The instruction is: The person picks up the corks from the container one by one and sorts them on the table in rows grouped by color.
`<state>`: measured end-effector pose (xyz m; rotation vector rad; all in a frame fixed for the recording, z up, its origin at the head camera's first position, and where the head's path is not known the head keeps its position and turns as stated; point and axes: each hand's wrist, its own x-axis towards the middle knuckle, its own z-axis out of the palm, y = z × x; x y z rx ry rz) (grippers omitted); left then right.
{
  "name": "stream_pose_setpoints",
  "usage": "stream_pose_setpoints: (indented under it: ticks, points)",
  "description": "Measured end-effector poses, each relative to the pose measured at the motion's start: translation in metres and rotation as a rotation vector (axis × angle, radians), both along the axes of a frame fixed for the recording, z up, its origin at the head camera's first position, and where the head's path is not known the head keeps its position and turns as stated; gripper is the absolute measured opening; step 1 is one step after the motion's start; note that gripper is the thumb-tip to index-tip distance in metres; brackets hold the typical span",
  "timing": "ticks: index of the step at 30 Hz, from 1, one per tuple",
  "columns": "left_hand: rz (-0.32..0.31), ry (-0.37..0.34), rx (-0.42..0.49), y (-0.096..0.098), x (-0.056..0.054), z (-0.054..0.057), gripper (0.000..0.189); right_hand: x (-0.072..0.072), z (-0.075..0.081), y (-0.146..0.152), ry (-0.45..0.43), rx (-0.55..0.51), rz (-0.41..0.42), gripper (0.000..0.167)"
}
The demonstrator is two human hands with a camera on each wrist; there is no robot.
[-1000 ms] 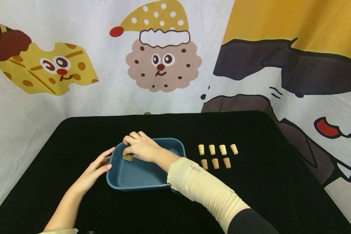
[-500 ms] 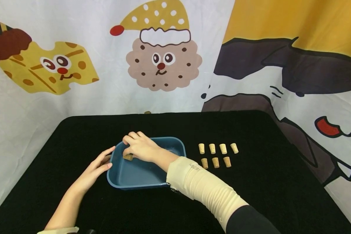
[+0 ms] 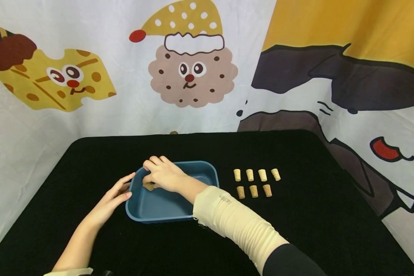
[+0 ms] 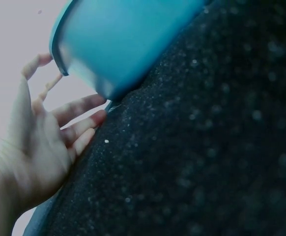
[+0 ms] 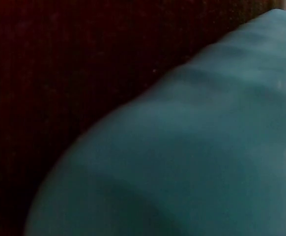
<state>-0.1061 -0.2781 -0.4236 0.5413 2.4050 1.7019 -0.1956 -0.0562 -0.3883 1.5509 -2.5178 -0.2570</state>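
Note:
A blue rectangular tub stands on the black-covered table. My right hand reaches down into its left part and pinches a brown cork stopper low over the tub's floor. The fingers partly cover that cork, and I cannot tell whether another one lies behind it. At the tub's left end is my left hand, fingers spread and nearly straight, fingertips against the rim. In the left wrist view this left hand touches the outside of the tub.
Right of the tub, several tapered corks lie in two rows, paler ones behind and browner ones in front. A printed curtain hangs behind the table. A blurred pale surface fills much of the right wrist view.
My right hand has shifted slightly left inside the tub, and the cork in its fingers has turned a little. The left hand and the rows of corks stay where they were.

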Motion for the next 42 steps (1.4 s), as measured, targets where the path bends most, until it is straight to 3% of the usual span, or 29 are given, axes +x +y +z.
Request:
stream_pose_setpoints:
  ticks: [14, 26, 36, 42]
  points:
    - [-0.006, 0.011, 0.004, -0.001, -0.001, 0.002, 0.056, 0.000, 0.004, -0.001, -0.012, 0.040, 0.006, 0.042]
    - [-0.010, 0.015, 0.008, -0.002, -0.001, 0.003, 0.057, -0.001, 0.007, -0.004, -0.034, 0.061, 0.013, 0.039]
    - [0.000, 0.013, 0.006, -0.002, 0.000, 0.003, 0.056, -0.001, 0.007, -0.001, -0.005, 0.042, 0.038, 0.022]
    - [-0.005, 0.006, 0.006, 0.000, 0.001, 0.000, 0.057, 0.002, 0.010, 0.004, -0.018, 0.033, 0.045, 0.019]
